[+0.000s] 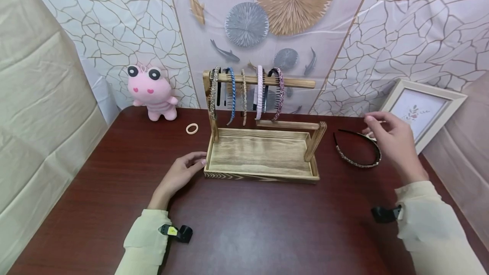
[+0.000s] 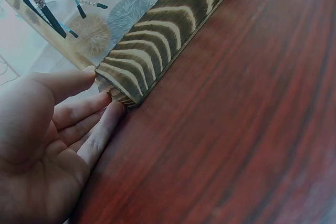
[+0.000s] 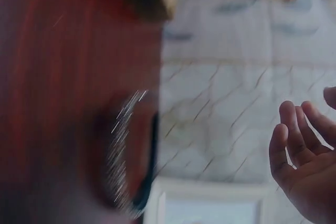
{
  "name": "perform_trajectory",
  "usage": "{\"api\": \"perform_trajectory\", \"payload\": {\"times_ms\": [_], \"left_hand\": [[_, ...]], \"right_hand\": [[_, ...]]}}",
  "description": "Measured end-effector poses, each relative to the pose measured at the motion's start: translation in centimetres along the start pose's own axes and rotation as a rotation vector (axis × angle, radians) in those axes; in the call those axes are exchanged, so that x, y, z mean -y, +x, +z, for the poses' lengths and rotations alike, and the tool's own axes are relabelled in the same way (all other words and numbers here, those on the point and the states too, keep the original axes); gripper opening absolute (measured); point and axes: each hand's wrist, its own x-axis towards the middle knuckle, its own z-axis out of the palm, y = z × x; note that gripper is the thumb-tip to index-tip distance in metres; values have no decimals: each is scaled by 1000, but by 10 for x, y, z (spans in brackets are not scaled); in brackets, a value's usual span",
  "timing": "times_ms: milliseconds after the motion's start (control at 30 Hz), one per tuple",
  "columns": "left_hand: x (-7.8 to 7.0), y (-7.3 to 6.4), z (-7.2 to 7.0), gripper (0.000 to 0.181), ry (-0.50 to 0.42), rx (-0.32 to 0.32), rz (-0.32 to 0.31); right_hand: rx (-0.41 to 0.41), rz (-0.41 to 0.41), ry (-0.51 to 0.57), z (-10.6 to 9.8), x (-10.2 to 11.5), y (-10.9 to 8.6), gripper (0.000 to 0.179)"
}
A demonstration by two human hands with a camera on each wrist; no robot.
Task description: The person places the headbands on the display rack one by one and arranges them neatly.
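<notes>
A wooden headband stand (image 1: 263,173) with a tray base stands on the table. My left hand (image 1: 183,173) rests against its left end; in the left wrist view, the thumb and fairly straight fingers (image 2: 100,135) touch the tray's corner. Several headbands hang on the upper bar, among them a blue one (image 1: 232,96), a white one (image 1: 260,92) and a pink-purple one (image 1: 281,92). On the table right of the stand lies a dark, sparkly headband (image 1: 357,164). Near it, my right hand (image 1: 395,141) is raised and holds nothing, its fingers loosely bent in the right wrist view.
Against the back wall sits a pink plush toy (image 1: 150,92). A small pale ring (image 1: 192,129) lies left of the stand. At the right leans a white picture frame (image 1: 454,96), partly behind my right hand. The lower bar (image 1: 286,124) of the stand carries no headband.
</notes>
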Motion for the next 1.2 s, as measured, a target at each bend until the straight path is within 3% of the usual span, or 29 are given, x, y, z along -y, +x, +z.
{"api": "perform_trajectory", "payload": {"times_ms": [300, 533, 867, 1200], "left_hand": [[0, -3, -4, 41, -5, -14, 3], [-38, -18, -4, 37, 9, 5, -4], [-41, -20, -4, 37, 4, 3, 6], [-40, -18, -3, 37, 11, 7, 14]], "right_hand": [[138, 30, -338, -29, -68, -8, 31], [239, -13, -415, -35, -114, -14, 22], [336, -75, -465, -36, -138, -8, 23], [298, -296, -497, -34, -145, -11, 26]]}}
